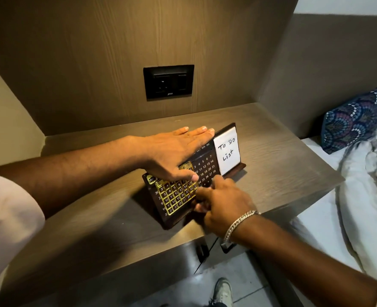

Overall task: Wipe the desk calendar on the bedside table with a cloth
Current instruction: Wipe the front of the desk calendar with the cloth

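I log a dark brown desk calendar (pixel 205 167) with white numerals, a gold grid frame (pixel 176 197), a white note card (pixel 227 150) lettered in black; grey-brown woodgrain bedside table (pixel 282 156); black socket plate (pixel 168 81); navy fan-patterned pillow (pixel 352 120); silver bracelet (pixel 238 224)

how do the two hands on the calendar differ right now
The left hand lies flat, fingers straight, along the top edge of the dark brown desk calendar; the right hand is curled, fingertips at its front face. The right wrist wears a silver chain bracelet; the left is bare. Both touch the calendar; no cloth is visible.
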The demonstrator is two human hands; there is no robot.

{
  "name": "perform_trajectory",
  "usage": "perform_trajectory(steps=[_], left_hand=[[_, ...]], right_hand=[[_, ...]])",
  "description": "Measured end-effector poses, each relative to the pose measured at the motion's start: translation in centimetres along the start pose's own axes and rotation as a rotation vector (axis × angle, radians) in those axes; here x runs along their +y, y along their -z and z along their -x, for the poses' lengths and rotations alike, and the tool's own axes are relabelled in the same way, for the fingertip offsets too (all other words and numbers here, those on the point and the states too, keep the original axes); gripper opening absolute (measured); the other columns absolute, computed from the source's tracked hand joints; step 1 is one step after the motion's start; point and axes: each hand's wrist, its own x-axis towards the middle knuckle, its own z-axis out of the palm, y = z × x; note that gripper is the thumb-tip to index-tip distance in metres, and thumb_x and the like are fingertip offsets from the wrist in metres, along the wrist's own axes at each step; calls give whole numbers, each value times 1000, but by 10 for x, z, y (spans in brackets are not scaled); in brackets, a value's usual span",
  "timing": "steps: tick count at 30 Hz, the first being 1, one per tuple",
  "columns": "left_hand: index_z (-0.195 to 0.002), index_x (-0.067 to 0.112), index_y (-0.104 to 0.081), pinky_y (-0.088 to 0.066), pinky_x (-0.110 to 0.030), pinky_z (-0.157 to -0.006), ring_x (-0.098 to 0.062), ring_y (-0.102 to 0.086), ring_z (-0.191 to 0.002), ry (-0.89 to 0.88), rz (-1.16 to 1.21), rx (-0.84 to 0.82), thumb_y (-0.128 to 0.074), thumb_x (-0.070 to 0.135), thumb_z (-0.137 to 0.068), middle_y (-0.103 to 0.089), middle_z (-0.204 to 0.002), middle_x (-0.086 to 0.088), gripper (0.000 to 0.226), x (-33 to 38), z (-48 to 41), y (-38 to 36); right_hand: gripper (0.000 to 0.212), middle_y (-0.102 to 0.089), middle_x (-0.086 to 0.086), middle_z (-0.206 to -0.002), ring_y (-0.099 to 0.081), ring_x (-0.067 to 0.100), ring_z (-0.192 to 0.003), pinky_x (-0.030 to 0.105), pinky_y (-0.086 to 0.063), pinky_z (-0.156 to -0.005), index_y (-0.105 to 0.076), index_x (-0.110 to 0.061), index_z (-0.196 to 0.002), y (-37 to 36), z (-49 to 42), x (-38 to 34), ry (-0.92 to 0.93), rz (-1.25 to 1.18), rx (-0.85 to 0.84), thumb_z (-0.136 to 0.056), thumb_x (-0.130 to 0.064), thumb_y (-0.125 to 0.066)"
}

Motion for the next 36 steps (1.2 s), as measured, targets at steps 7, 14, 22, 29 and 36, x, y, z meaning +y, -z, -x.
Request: perform_trajectory(steps=[7, 14, 22, 29, 36], left_hand=[[-149, 17, 20, 15, -29, -113, -9, 20, -142, -2, -27, -11, -43, 69, -83, 14, -162, -7, 105, 3, 3, 2], [-148, 20, 22, 14, -35, -116, -11, 19, -145, 11, -38, -27, -44, 69, -82, 14, -162, -6, 105, 4, 2, 4], [-148, 22, 24, 17, -26, -113, -9, 21, -145, 7, -33, -42, -42, 69, -84, 18, -161, -3, 104, 5, 4, 7], [-148, 17, 22, 13, -31, -116, -12, 20, -146, 34, -65, -36, -37, 71, -84, 18, -160, -6, 102, 5, 11, 9], [-147, 40, 20, -16, -38, -119, -4, -7, -146, 25, 365, -147, -40, 69, -86, 2, -163, 11, 91, 30, 32, -64]], right_hand=[[40, -43, 7, -118, -41, 28, -115, 40, -46, -79, -48, -40, -127, 17, -12, 33, -10, 174, -60, -87, -40, -51], [34, -43, 6, -115, -42, 25, -110, 37, -43, -77, -53, -31, -121, 5, -1, 6, -49, 4, -7, -89, -41, -49], [36, -45, 8, -116, -43, 29, -114, 43, -48, -83, -54, -37, -121, 21, -15, 39, -12, 167, -64, -85, -42, -54], [27, -59, -3, -95, -59, 17, -90, 27, -49, -73, -71, -35, -107, 25, -9, 65, -126, -519, 334, -82, -35, -62], [55, -62, -5, -118, -56, 11, -108, 26, -48, -93, -58, -28, -130, -11, 0, 19, -5, -686, 715, -82, -1, -58]])
